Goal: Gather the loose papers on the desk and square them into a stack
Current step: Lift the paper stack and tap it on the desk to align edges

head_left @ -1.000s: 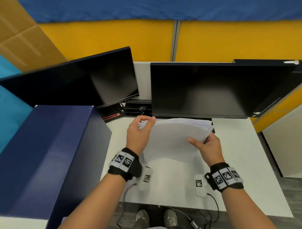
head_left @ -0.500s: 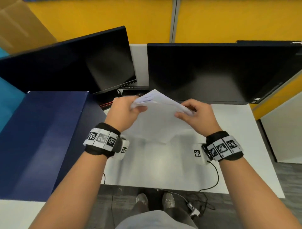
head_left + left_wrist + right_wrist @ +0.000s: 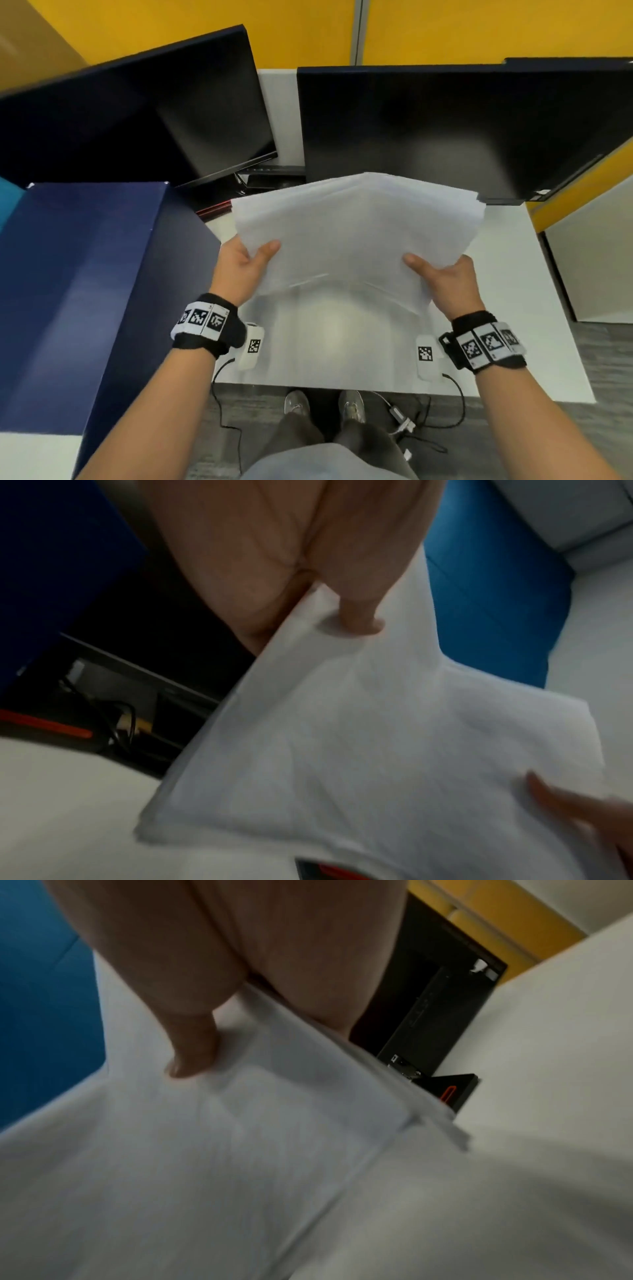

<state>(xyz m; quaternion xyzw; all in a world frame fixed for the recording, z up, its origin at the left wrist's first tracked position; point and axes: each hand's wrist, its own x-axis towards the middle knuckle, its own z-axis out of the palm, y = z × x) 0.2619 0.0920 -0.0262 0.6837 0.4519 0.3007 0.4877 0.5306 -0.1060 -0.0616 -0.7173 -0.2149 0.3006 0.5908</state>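
A bundle of white papers (image 3: 356, 236) is held flat above the white desk (image 3: 534, 308), its edges slightly fanned at the far right corner. My left hand (image 3: 248, 258) grips the bundle's left side, thumb on top and fingers hidden beneath. My right hand (image 3: 442, 274) grips the right side the same way. In the left wrist view the papers (image 3: 359, 750) spread out under my left thumb (image 3: 359, 615). The right wrist view shows my right thumb (image 3: 192, 1047) pressing on the sheets (image 3: 240, 1150), whose edges are staggered.
Two dark monitors (image 3: 137, 116) (image 3: 428, 130) stand at the back of the desk. A dark blue box (image 3: 78, 291) rises on the left, close to my left forearm. Cables (image 3: 411, 421) lie on the floor near my shoes. Yellow partition panels (image 3: 479, 31) stand behind.
The papers stood on edge between my hands half a second ago; now they lie flat and spread wide. Both hands have shifted from the top edge to the sides and moved apart.
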